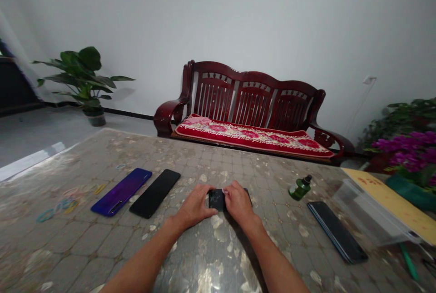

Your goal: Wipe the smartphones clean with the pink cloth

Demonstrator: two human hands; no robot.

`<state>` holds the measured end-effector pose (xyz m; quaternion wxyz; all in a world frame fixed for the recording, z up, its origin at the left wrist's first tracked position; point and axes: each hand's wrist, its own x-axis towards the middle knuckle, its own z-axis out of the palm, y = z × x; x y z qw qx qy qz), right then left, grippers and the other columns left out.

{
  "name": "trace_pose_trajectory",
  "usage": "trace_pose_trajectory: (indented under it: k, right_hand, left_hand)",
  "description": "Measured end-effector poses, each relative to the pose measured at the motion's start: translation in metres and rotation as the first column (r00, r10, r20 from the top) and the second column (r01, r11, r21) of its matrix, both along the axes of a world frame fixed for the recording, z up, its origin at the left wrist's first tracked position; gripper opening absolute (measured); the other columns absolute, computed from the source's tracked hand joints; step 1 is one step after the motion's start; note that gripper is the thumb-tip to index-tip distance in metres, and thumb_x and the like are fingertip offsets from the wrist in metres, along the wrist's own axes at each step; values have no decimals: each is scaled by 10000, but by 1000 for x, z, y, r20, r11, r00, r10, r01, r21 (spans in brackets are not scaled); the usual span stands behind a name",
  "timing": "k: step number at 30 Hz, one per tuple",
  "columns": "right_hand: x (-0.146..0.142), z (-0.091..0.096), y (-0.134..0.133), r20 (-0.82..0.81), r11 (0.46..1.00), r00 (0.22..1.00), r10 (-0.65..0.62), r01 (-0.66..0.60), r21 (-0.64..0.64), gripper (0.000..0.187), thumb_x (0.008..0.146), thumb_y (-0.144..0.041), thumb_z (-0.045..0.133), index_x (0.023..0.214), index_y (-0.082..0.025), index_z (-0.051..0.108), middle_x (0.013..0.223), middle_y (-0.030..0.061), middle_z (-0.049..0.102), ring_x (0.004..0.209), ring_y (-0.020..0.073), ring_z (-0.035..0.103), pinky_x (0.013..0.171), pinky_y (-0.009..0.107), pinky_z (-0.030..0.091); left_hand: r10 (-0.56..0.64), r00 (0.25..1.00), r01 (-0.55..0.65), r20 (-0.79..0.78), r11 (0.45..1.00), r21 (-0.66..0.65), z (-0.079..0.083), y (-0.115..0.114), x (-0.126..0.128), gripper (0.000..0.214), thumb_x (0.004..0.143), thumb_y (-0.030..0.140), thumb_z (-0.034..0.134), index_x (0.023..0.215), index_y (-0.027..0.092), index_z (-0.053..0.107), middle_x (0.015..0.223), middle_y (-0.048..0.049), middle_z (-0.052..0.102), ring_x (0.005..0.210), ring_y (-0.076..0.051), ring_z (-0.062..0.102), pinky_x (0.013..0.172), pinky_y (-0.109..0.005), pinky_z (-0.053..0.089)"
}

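Observation:
A dark phone (215, 199) lies crosswise on the patterned tablecloth in front of me, its surface marked with pale smudges. My left hand (197, 206) grips its left end, thumb on the near edge and fingers on the far edge. My right hand (237, 203) is closed over the right part of the phone, fingers pressed to its surface. A small whitish bit shows at the right fingertips; what it is I cannot make out. The right hand covers much of the phone's right half. Left of my hands rest a black phone (155, 193) and a purple-blue phone (121, 192).
Colored rings (71, 205) lie at the left. To the right are a green spray bottle (300, 188), another dark phone (336, 231), a clear plastic box (364, 216) under a yellow sheet (391, 197), and purple flowers (408, 147). A wooden bench (252, 97) stands beyond the table.

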<state>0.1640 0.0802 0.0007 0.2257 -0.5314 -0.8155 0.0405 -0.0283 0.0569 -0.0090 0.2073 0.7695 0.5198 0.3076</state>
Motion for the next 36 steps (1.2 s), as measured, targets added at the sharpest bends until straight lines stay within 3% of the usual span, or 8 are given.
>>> trace_pose_trajectory:
  k: [6, 13, 18, 21, 26, 29, 36]
  right_hand:
    - [4, 1, 5, -4, 994, 994, -113, 113, 1, 256, 895, -104, 477, 850, -191, 713, 909, 83, 633, 822, 182, 588, 759, 266, 449]
    - [-6, 0, -15, -5, 998, 998, 57, -57, -11, 247, 861, -84, 493, 898, -208, 703, 918, 63, 627, 890, 182, 595, 797, 253, 447]
    - [30, -2, -10, -14, 996, 995, -94, 94, 7, 257, 889, -116, 463, 882, -209, 703, 893, 72, 637, 839, 185, 600, 767, 262, 453]
    - [34, -1, -11, -1, 990, 991, -137, 137, 23, 251, 891, -122, 462, 867, -212, 695, 888, 77, 641, 813, 187, 601, 742, 264, 451]
    - [10, 1, -26, -29, 1000, 1000, -1, 1, 11, 243, 883, -109, 464, 857, -202, 687, 905, 74, 628, 862, 189, 607, 776, 261, 450]
    - [14, 2, -30, -43, 999, 999, 31, -32, -6, 235, 862, -92, 480, 862, -202, 688, 900, 67, 623, 870, 188, 610, 779, 258, 448]
    - [56, 4, -24, -6, 988, 988, -153, 153, 8, 230, 887, -106, 462, 837, -194, 669, 871, 73, 620, 803, 191, 605, 737, 273, 433]
  left_hand:
    - [20, 1000, -20, 11, 1000, 2, -2, 0, 0, 538, 631, 254, 790, 1127, 204, 590, 1075, -64, 643, 1066, -279, 578, 945, -389, 467]
    - [23, 1000, -23, 7, 1000, -3, -3, 1, 1, 545, 627, 245, 777, 1136, 206, 589, 1073, -69, 649, 1060, -287, 581, 933, -396, 473]
    - [28, 1000, -28, 9, 999, -22, -4, 1, 1, 567, 626, 268, 794, 1150, 199, 589, 1096, -76, 641, 1074, -290, 581, 938, -395, 471]
    - [37, 999, -37, -7, 999, -20, -5, 1, 2, 572, 627, 265, 796, 1155, 195, 588, 1087, -78, 642, 1074, -291, 579, 936, -393, 471]
    - [34, 999, -34, 3, 999, 2, -5, 1, 2, 545, 628, 264, 791, 1136, 207, 599, 1072, -73, 651, 1067, -297, 583, 937, -399, 470]
    - [24, 1000, -24, 13, 1000, -2, -4, 1, 1, 523, 636, 274, 784, 1123, 207, 603, 1055, -67, 655, 1052, -295, 587, 923, -399, 472]
    - [29, 999, -29, 20, 999, -24, -3, 0, 0, 519, 643, 280, 781, 1125, 200, 606, 1053, -69, 645, 1044, -288, 585, 922, -392, 467]
